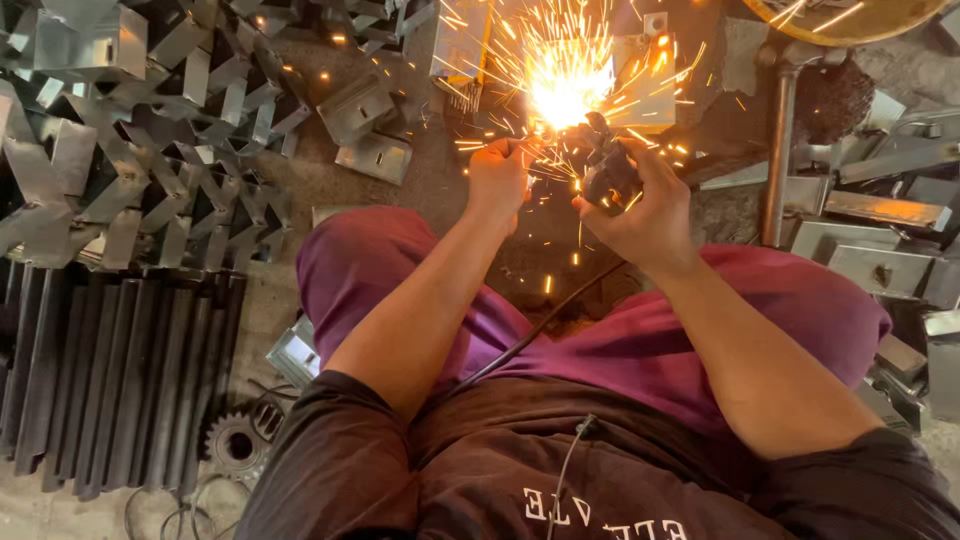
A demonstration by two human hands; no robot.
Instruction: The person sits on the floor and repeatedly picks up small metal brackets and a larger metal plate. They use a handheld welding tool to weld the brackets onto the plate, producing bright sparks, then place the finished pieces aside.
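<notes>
Workshop floor, gritty concrete [300, 180] with metal bits lying all over it, and someone sitting low in purple trousers and a dark shirt, looking down between their knees.

Right hand [640, 215] is wrapped tight around a small dark angle grinder [607, 172], its black cord [530, 335] trailing back across the lap. Left hand [497, 178] is closed into a fist just beside it, pinning down whatever's being ground; the workpiece itself is lost in the glare, so I can't tell its shape. A big burst of sparks [565, 80] flies off forward, away from the body, right at the grinder's front.

So I'd say it's mid-grind, wheel in contact. Next bit probably calls for steady pressure and a firm left-hand hold, so the piece can't kick.

Further out: a heap of folded sheet-metal brackets [130, 140] to the left, dark ribbed bars [110, 370] below it, a toothed gear [237, 447] by the left knee. On the right, an upright steel pipe [777, 160] and more flat brackets [870, 260].
</notes>
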